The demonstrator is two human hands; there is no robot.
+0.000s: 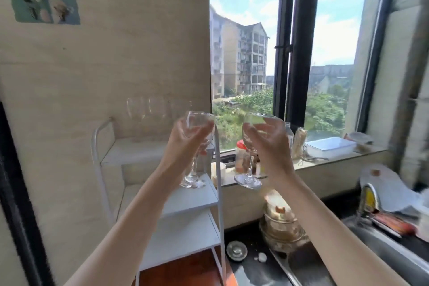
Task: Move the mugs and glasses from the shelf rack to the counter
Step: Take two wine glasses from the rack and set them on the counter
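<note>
A: While both arms are raised, which element is largest?
B: White shelf rack (162, 204), against the wall; faint clear glasses (148, 111) stand on its top tier.
A: And the hands?
B: Left hand (185, 139), fingers wrapped around the bowl of a wine glass (193, 169) in front of the rack. Right hand (267, 144), fingers closed around a second wine glass (249, 169), in the air above the dark counter (250, 269).

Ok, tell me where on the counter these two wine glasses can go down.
Bare dark counter lies between the white rack and the sink, near the small metal lid. Behind it the stacked pots crowd the space, and the windowsill is cluttered.
</note>
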